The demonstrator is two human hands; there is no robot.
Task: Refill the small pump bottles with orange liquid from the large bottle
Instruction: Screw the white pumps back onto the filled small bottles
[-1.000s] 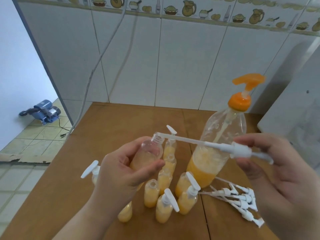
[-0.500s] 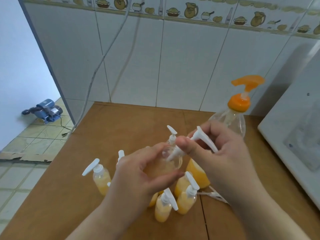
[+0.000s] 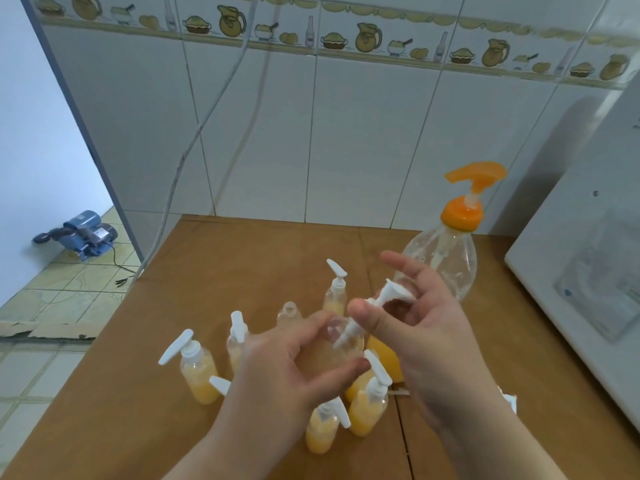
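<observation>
Evidently light and thin-walled: the bottle (image 3: pixel 341 344), above the table (image 3: pixel 214 271), sat in your left hand (image 3: pixel 291 372), fingers curled round its body. Your right hand (image 3: pixel 415 327) pinched the pump (image 3: pixel 367 313) at the collar. Likely slippery; hold low, don't squeeze.

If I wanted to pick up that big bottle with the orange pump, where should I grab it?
Probably by the neck just under the orange collar of the big bottle, coming from the back right. The body is wide, clear and looks soft, and the right hand and the small bottles crowd its front and left. The pump spout sticks out leftward, so lifting by that seems unwise.
</observation>
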